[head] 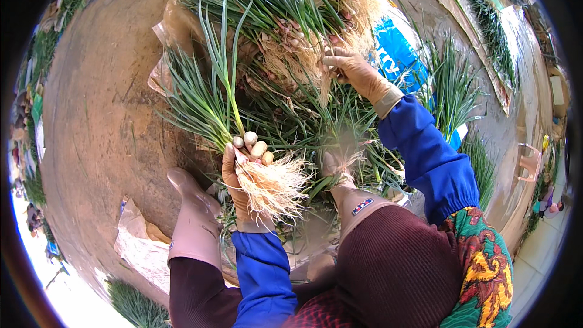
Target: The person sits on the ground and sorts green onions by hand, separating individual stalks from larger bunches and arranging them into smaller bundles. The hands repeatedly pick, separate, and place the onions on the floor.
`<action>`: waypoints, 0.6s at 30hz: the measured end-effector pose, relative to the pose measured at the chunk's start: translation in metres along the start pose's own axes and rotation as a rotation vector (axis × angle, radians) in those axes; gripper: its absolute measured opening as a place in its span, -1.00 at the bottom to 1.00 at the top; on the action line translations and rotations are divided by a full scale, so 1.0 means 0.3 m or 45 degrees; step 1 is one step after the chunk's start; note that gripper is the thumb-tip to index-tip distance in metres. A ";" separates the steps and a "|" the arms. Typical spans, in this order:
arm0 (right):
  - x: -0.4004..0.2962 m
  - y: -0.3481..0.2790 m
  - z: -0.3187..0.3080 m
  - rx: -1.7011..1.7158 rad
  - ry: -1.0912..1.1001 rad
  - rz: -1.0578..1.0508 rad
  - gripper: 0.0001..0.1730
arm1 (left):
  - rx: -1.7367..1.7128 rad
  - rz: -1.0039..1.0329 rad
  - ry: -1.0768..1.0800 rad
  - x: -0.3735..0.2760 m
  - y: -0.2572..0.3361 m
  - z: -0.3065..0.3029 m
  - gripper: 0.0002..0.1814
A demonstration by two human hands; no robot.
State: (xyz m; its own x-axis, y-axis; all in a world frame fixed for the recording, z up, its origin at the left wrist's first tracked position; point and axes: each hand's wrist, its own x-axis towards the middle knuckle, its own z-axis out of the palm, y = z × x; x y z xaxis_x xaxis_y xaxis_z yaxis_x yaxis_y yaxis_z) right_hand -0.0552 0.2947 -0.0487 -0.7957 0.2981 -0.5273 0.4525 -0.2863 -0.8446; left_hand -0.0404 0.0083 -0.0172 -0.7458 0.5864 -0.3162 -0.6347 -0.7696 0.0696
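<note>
My gloved left hand is closed around a bunch of green garlic plants. Their leaves point up and left, and their pale roots hang out to the right over the hand. At the pile of similar plants, my gloved right hand pinches some thin roots at the pile's right end. Pinkish bulbs and tangled roots show along the near side of this pile. Loose green leaves and stems cover the floor between the two hands.
My rubber boots stand on either side of the loose leaves. Beyond the right forearm lie a blue printed sack and another bunch of green plants. A pink plastic stool is far right; brown sacking lies left.
</note>
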 end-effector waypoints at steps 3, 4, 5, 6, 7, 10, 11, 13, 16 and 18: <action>0.000 0.008 -0.022 0.086 -0.127 0.010 -0.89 | -0.006 0.015 0.019 0.001 -0.001 -0.004 -0.79; -0.006 0.012 -0.014 0.159 -0.120 0.055 -0.87 | -0.014 0.010 0.027 0.001 0.001 -0.006 -0.80; -0.018 0.015 -0.004 0.232 -0.112 0.099 -0.85 | -0.022 0.004 0.034 0.001 0.000 -0.008 -0.80; -0.027 0.020 -0.005 0.247 -0.155 0.106 -0.86 | -0.011 0.015 0.057 -0.003 -0.004 -0.009 -0.80; -0.036 0.025 -0.007 0.261 -0.197 0.112 -0.87 | -0.033 -0.010 0.010 0.006 -0.007 -0.018 -0.80; -0.023 0.093 0.037 0.324 -0.069 -0.138 -0.86 | -0.022 0.000 0.022 0.008 -0.017 -0.012 -0.80; -0.021 0.100 0.025 0.172 -0.098 -0.166 -0.84 | -0.030 -0.001 0.022 0.009 -0.018 -0.011 -0.80; -0.070 0.044 0.057 -0.119 -0.070 -0.156 -0.82 | -0.038 0.004 0.032 0.001 -0.004 -0.018 -0.79; -0.097 0.024 0.036 0.385 -0.287 0.131 -0.75 | -0.060 -0.013 -0.005 0.003 0.005 -0.037 -0.79; -0.157 -0.030 0.052 0.429 -0.337 0.027 -0.71 | -0.061 0.003 -0.027 0.001 0.008 -0.041 -0.79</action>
State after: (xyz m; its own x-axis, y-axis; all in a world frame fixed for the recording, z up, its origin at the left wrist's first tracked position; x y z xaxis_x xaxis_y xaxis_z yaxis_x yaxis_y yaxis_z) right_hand -0.0282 0.2690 -0.0149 -0.8834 0.0577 -0.4651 0.3478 -0.5845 -0.7331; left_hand -0.0398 0.0035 -0.0289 -0.7516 0.5896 -0.2957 -0.6229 -0.7819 0.0244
